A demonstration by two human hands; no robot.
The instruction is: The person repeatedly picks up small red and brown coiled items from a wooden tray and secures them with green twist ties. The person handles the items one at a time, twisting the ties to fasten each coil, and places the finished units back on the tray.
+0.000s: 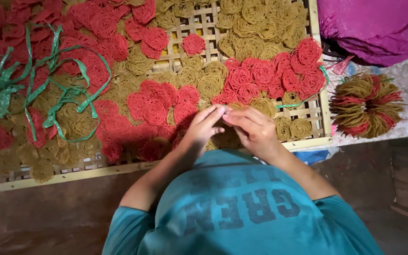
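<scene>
Two hands (230, 123) meet over one woven tray (321, 113)

Green plastic strips (34, 80) lie on the woven tray (313, 56); a tied red-and-tan bundle (367, 105) sits beside purple cloth (378, 28)

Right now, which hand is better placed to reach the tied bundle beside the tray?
Probably the right hand: the tied bundle lies on its side, past the tray edge; the left hand is farther.

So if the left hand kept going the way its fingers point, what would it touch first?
The left hand points up and right, its fingertips already against the right hand. Past that, probably the red noodle rounds on the woven tray; depth is unclear.
</scene>
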